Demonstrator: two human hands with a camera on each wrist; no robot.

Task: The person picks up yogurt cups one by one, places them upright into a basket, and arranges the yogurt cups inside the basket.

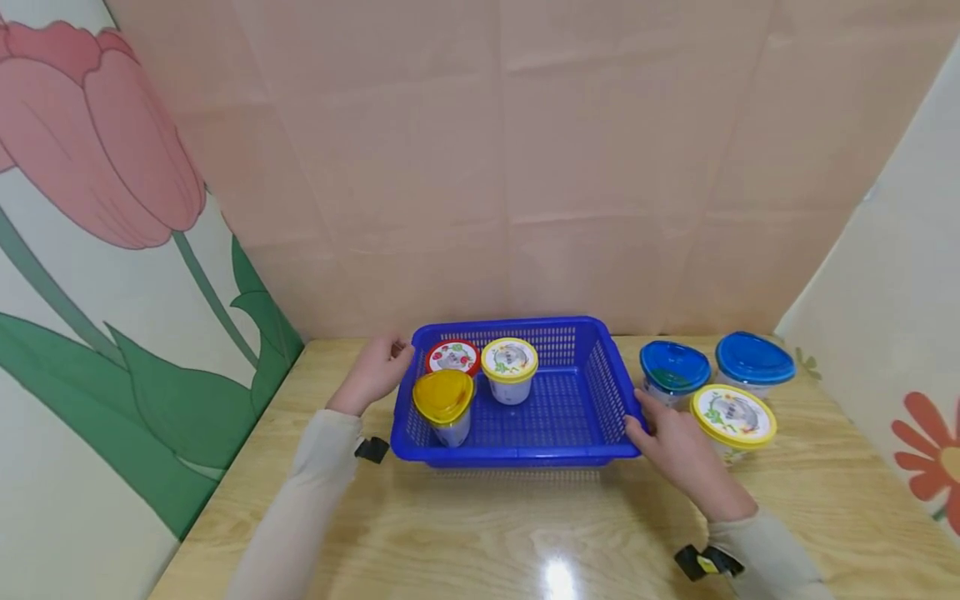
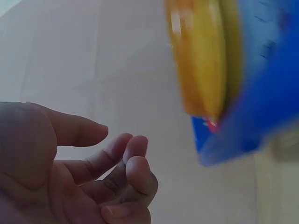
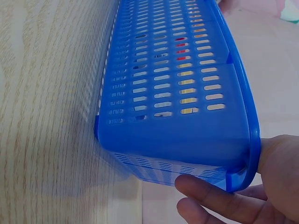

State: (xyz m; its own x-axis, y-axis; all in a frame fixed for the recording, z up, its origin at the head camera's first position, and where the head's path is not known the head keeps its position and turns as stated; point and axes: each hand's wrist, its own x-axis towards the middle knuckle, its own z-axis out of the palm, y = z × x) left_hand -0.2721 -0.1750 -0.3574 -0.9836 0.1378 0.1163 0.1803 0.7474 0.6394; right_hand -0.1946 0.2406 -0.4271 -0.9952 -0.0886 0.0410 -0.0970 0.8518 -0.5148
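Left hand: the left hand [image 1: 378, 371] lies just beside the basket's left rim, fingers loosely bent and holding nothing; the left wrist view shows a gap between fingertips and basket.
Right hand: the right hand [image 1: 678, 442] grips the right rim near the front corner, fingers along the outside.
Basket: the blue plastic basket [image 1: 517, 452] stands upright on the wood-grain table [image 1: 450, 533], between the hands, its long front rim facing the person.
Inside the basket: the yellow-lidded container [image 1: 444, 396] sits front left, the red-rimmed tub [image 1: 453, 356] behind it, the yellow-rimmed tub [image 1: 510, 358] just right of that; the slotted floor shows bare across the right half.
Room at the sides: a narrow gap separates the right rim from the nearer blue-lidded container [image 1: 675, 367]; the left hand borders the left rim.
Room front and back: a broad strip of tabletop runs in front; the beige backdrop [image 1: 495, 167] rises close behind the back rim.
Right of the basket: the farther blue-lidded container [image 1: 755, 358] stands behind a second yellow-rimmed tub [image 1: 733, 415], which is just beside the right hand.
Lid labels: the yellow-rimmed lids carry a grey central picture with green and orange print, the red-rimmed one red and green print; lettering too small to read.
Side walls: a painted pink tulip [image 1: 90, 133] left, a red flower [image 1: 933, 450] right.
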